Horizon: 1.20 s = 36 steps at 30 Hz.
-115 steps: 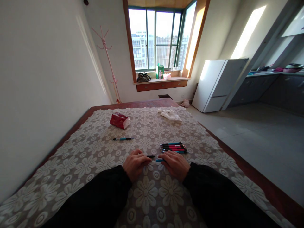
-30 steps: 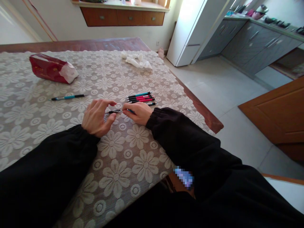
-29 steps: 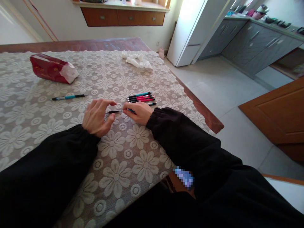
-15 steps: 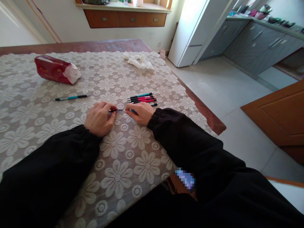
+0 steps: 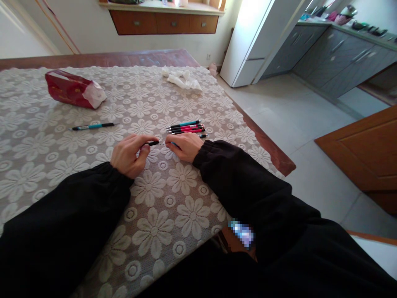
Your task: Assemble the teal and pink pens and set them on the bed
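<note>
Head view: left hand (image 5: 130, 154) and right hand (image 5: 183, 145), each grip pinching one pen (image 5: 154, 143); one loose pen (image 5: 91, 126) nearby.

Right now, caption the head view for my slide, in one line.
Left hand and right hand hold a pen between them above the floral lace tablecloth, beside a row of pens.

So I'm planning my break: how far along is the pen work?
A row of pens lies together by the right hand, apparently handled already. In hand: the left hand pinches a black piece, the right grips a blue barrel, a thin rod bridging them. One blue pen lies apart, untouched.
</note>
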Motion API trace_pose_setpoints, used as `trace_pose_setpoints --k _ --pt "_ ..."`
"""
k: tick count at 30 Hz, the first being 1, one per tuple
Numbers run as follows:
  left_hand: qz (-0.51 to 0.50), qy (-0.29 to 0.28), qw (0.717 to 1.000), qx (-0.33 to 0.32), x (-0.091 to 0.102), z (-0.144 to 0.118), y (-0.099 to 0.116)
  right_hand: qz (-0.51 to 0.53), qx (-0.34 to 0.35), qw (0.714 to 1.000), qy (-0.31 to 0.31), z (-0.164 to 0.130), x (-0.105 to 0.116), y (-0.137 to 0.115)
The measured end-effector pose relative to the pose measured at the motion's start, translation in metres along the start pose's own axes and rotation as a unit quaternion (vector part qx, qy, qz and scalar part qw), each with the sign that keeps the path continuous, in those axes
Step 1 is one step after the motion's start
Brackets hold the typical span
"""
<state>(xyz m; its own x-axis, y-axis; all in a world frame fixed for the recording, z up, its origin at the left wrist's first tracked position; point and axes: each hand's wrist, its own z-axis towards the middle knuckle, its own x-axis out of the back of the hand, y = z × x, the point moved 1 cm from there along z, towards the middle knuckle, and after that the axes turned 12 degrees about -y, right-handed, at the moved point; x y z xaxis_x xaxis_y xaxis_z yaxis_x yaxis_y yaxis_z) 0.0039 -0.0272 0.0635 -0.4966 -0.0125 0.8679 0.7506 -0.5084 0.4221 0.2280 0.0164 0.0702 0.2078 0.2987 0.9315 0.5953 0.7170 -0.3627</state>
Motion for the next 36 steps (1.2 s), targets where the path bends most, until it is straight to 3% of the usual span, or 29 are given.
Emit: trace_pose_setpoints --k 12,21,29,36 --pt "-0.034 -0.018 0.998 -0.045 0.0028 0.0003 0.0013 0.015 0.012 1.0 -0.002 0.0 -0.0013 0.0002" --pt "-0.041 0.025 0.999 0.011 0.006 -0.0025 0.004 0.021 0.016 1.0 0.013 -0.0014 -0.0013 -0.0002" --pt "-0.036 0.025 0.999 -0.006 0.0055 -0.0021 0.0041 0.024 0.021 0.999 0.014 -0.0001 -0.0004 0.0006" --pt "-0.034 0.047 0.998 0.032 0.006 -0.0028 0.0018 0.014 0.02 0.999 0.022 -0.001 -0.001 0.0002"
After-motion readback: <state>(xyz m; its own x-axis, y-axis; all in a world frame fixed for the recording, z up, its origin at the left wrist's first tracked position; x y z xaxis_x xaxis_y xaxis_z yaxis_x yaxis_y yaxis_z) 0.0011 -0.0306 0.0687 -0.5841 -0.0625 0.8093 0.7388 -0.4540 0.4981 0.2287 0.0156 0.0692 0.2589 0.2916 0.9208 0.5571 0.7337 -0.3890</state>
